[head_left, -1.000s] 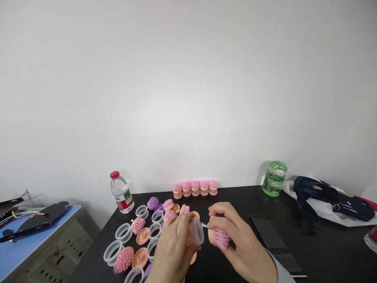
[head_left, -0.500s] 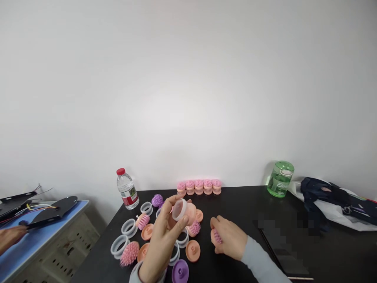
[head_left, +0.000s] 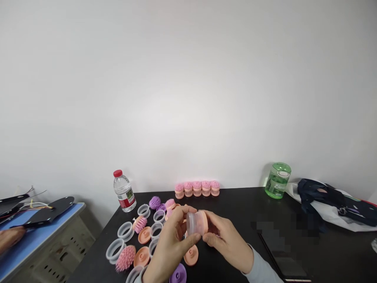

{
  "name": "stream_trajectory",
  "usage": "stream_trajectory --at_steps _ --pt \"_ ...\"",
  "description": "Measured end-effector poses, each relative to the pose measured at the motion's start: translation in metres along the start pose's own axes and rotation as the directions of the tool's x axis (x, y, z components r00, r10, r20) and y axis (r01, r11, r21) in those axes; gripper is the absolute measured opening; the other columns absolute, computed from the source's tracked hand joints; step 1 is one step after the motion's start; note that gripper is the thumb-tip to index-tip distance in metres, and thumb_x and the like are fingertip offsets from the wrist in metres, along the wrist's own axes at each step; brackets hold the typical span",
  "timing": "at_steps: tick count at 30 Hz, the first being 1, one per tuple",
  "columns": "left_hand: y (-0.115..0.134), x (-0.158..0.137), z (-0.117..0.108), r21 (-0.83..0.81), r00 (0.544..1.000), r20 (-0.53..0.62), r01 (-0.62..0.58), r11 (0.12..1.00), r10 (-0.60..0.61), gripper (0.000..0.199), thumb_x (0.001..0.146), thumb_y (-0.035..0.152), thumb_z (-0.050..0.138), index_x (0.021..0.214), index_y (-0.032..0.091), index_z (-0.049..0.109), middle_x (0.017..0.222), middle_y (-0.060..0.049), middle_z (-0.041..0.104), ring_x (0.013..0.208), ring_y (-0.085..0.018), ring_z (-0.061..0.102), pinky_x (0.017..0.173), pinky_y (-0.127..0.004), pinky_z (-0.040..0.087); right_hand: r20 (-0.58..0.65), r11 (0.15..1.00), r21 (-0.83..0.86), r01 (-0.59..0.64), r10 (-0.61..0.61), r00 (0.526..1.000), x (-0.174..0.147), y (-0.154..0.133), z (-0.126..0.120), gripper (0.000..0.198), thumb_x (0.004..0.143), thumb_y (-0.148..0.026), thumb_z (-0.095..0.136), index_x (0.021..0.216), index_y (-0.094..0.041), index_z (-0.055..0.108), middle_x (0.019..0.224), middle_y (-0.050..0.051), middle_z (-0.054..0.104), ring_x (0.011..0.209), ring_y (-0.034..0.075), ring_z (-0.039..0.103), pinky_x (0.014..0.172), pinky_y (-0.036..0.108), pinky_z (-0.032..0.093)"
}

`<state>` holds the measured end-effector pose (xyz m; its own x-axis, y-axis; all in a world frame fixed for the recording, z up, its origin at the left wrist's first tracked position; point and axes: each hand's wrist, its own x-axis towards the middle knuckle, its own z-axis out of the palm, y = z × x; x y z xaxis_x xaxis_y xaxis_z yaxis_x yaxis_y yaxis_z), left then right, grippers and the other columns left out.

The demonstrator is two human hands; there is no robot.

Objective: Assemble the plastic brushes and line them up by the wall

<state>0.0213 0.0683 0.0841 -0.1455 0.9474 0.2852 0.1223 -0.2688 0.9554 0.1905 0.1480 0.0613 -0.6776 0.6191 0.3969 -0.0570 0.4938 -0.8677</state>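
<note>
Hands [head_left: 196, 236] now together — both gripping clear ring [head_left: 193, 223], peach cap [head_left: 202, 221], lowered.

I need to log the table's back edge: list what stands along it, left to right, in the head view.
water bottle → row of pink brushes → green jar → dark bag

Plain white wall [head_left: 188, 78] fills upper frame, evenly lit. Black tabletop [head_left: 235, 204] bottom centre; blue-topped side table [head_left: 32, 241] w/ grey perforated front, lower left.
</note>
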Motion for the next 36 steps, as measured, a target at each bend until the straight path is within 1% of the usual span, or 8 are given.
stream_trajectory --at_steps 4,8,13,18,22,25,31,36 --pt "-0.004 0.001 0.003 0.030 1.000 -0.002 -0.015 0.999 0.015 0.043 0.066 0.021 0.082 0.105 0.023 0.064 0.103 -0.005 0.064 0.092 -0.022 0.062 0.077 -0.030 0.050 -0.066 0.998 -0.006 0.059 -0.060 0.996 0.000 -0.006 0.003 0.036 0.093 -0.054 0.054 0.094 -0.020 0.065 0.082 0.001 0.064 0.072 0.017 0.060 0.061 0.025 0.046" --pt "-0.004 0.001 0.002 -0.026 0.998 0.046 0.031 0.999 -0.030 0.035 0.072 0.029 0.079 0.102 0.021 0.065 0.090 -0.003 0.065 0.079 -0.017 0.060 0.069 -0.026 0.047 -0.110 0.991 0.009 0.132 -0.130 0.985 -0.001 -0.007 0.000 0.035 0.083 -0.042 0.073 0.110 -0.024 0.062 0.105 0.004 0.065 0.091 0.020 0.064 0.079 0.029 0.052" --pt "-0.005 0.002 0.005 -0.062 0.996 0.065 0.071 0.996 -0.067 0.026 0.079 0.033 0.070 0.101 0.019 0.063 0.084 -0.002 0.063 0.076 -0.016 0.058 0.068 -0.026 0.046 -0.064 0.996 0.015 0.093 -0.092 0.994 -0.003 -0.002 -0.003 0.074 0.069 -0.042 0.085 0.133 -0.026 0.049 0.124 0.009 0.061 0.105 0.026 0.064 0.089 0.035 0.054" --pt "-0.008 0.004 0.008 0.118 0.999 0.011 0.032 0.993 -0.033 0.026 0.080 0.033 0.068 0.101 0.018 0.061 0.078 0.001 0.058 0.068 -0.014 0.052 0.061 -0.025 0.041 -0.091 0.978 -0.164 0.126 -0.142 0.986 -0.005 -0.005 -0.005 0.040 0.085 -0.038 0.072 0.121 -0.026 0.059 0.111 0.005 0.066 0.097 0.023 0.065 0.082 0.032 0.054" --pt "0.006 0.003 0.001 0.271 0.996 -0.092 0.041 0.962 -0.016 0.025 0.091 0.042 0.050 0.093 0.018 0.058 0.076 0.000 0.056 0.067 -0.016 0.050 0.061 -0.027 0.039 -0.250 0.900 -0.359 0.247 -0.347 0.904 -0.013 -0.014 -0.009 0.038 0.084 -0.025 0.072 0.118 -0.027 0.055 0.120 0.008 0.060 0.112 0.026 0.059 0.096 0.039 0.049" --pt "0.018 -0.009 -0.009 0.447 0.999 -0.041 0.025 0.894 -0.008 0.019 0.090 0.036 0.049 0.095 0.020 0.058 0.080 -0.001 0.058 0.070 -0.017 0.051 0.064 -0.028 0.040 -0.345 0.910 -0.368 0.191 -0.325 0.881 -0.026 -0.012 -0.015 0.042 0.081 -0.018 0.071 0.117 -0.026 0.052 0.122 0.011 0.055 0.111 0.027 0.058 0.092 0.041 0.052" --pt "-0.019 -0.068 -0.040 0.786 0.914 0.384 -0.248 0.566 -0.132 0.037 0.060 0.022 0.072 0.097 0.028 0.066 0.088 -0.001 0.067 0.075 -0.021 0.057 0.062 -0.026 0.040 -0.064 0.920 -0.391 0.015 -0.043 0.997 -0.080 0.036 0.000 0.049 0.061 -0.019 0.086 0.103 -0.026 0.061 0.113 0.008 0.065 0.114 0.035 0.057 0.095 0.044 0.050" --pt "-0.055 -0.102 -0.054 0.819 0.898 0.421 -0.313 0.480 -0.132 0.036 0.061 0.017 0.069 0.095 0.028 0.066 0.086 -0.001 0.072 0.074 -0.022 0.056 0.064 -0.029 0.040 0.097 0.892 -0.452 -0.007 0.057 0.994 -0.105 0.075 0.039 0.064 0.052 -0.035 0.093 0.108 -0.020 0.066 0.106 0.011 0.067 0.096 0.033 0.062 0.083 0.042 0.055"
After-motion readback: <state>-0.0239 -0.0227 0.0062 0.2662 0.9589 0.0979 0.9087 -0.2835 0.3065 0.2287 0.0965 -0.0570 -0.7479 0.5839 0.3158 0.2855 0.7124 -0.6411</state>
